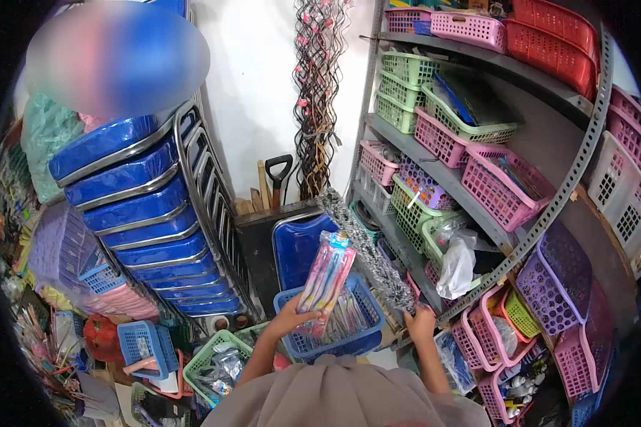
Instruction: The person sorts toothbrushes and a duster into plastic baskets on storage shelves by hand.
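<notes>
My left hand [295, 317] is closed around the lower end of a clear plastic packet of long pink and blue sticks [327, 281], which look like toothbrushes, with a blue label at the top. It holds the packet tilted above a blue plastic basket [286, 344] that contains more slim wrapped items [349, 313]. On the other side, my right hand [421, 322] grips the lower end of a long, fluffy grey duster [367, 249]. The duster slants up and left, passing close behind the packet. Some fingers of both hands are partly hidden.
Tall stacked blue chairs [146, 199] stand at the left. Along the right runs a metal shelf [434, 160] crowded with pink, green and purple baskets. A green basket [192, 366] of packaged goods sits at the lower left. A black-handled tool [278, 171] leans at the back wall.
</notes>
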